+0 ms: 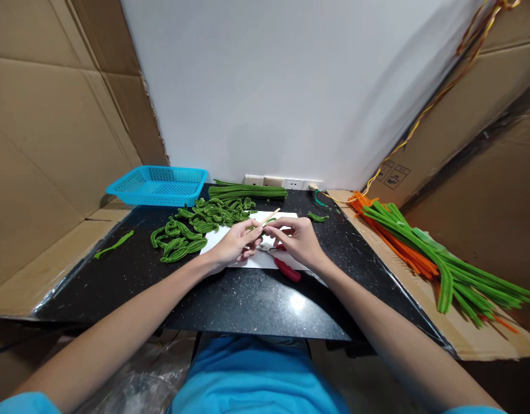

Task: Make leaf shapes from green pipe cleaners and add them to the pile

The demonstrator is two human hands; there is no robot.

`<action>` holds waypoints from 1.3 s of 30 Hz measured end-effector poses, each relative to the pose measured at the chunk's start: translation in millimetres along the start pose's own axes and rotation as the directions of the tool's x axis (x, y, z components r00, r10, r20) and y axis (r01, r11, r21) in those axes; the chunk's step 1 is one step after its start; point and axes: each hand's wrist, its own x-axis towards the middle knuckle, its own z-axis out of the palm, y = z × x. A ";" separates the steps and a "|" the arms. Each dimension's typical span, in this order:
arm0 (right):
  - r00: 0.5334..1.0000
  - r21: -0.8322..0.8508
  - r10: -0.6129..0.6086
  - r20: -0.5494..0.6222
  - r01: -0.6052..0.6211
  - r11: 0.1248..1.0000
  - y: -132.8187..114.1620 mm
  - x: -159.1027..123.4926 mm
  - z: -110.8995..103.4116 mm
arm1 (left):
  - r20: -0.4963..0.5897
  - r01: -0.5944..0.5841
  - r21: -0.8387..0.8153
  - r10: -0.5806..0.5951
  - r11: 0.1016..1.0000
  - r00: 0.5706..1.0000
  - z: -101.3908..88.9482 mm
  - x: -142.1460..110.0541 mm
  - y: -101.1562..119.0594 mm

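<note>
My left hand (237, 242) is closed around a thin wooden stick (272, 215), whose pale end points up and to the right. Close against it, my right hand (298, 237) pinches a short green pipe cleaner (270, 221) at the stick; the fingers hide most of this piece. Both hands are above a sheet of white paper (217, 237). Under the right hand lie red-handled pliers (287, 270), their jaws partly covered. Left of the hands spreads a pile of bent green pipe cleaner loops (215, 214).
Behind the loops lies a bundle of straight green pipe cleaners (248, 192). A blue basket (157, 200) stands back left on the black tabletop (248, 299). Green stems (454, 264) and orange stems (403, 247) rest on cardboard at right. One curled green piece (318, 217) lies apart.
</note>
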 end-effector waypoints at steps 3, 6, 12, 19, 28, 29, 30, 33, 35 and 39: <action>1.000 -0.082 -0.031 -0.003 0.030 0.996 -1.6 -1.4 2.6 | -0.014 -0.027 0.033 0.028 0.999 1.000 -0.8 0.3 -1.8; 0.995 -0.209 -0.093 -0.028 0.085 0.974 -3.9 -2.9 4.5 | -0.028 -0.092 0.102 0.095 0.991 0.995 -2.7 1.2 -5.4; 0.999 -0.233 -0.039 -0.029 0.031 0.972 -5.1 -1.7 8.3 | -0.078 -0.219 0.327 0.258 0.919 0.963 -0.5 0.2 -8.1; 0.993 -0.007 0.120 0.018 -0.120 0.993 -3.5 4.5 6.9 | -0.066 -0.331 0.572 0.444 0.750 0.893 -1.4 -1.1 -5.0; 0.990 0.054 0.131 0.054 -0.134 0.989 -9.9 5.5 2.4 | -0.044 -0.276 0.416 0.322 0.867 0.946 -2.1 -0.9 -5.4; 0.990 0.060 0.136 0.047 -0.138 0.989 -8.5 5.3 2.5 | -0.032 -0.291 0.483 0.349 0.826 0.937 -1.8 -2.2 -4.7; 0.989 0.070 0.142 0.045 -0.145 0.987 -6.8 5.1 2.7 | -0.019 -0.300 0.556 0.372 0.775 0.928 -1.8 -3.4 -3.9; 0.986 0.095 0.152 0.063 -0.158 0.983 -2.9 4.0 3.4 | 0.003 -0.277 0.710 0.391 0.647 0.921 -2.7 -5.8 -2.5; 0.990 0.077 0.123 0.073 -0.129 0.989 -1.8 3.0 3.9 | -0.004 -0.256 0.738 0.384 0.624 0.923 -3.6 -5.5 -2.9; 0.996 -0.158 -0.078 0.053 0.086 0.984 -1.0 -0.2 4.5 | -0.060 -0.226 0.662 0.351 0.715 0.935 -3.7 -3.2 -5.8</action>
